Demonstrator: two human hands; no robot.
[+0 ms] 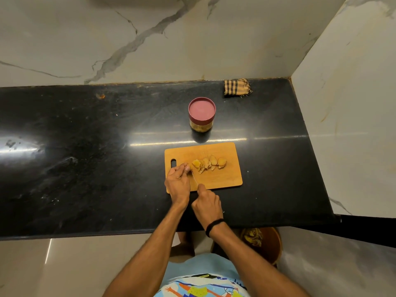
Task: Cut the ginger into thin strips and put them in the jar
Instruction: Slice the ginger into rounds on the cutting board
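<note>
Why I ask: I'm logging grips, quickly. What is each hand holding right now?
Left hand: fingers pinch the ginger end on the cutting board.
Right hand: grips the knife, blade down.

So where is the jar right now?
In the head view, the lidded jar stands on the black counter just beyond the far edge of the cutting board, with a striped cloth farther back to its right.
</note>
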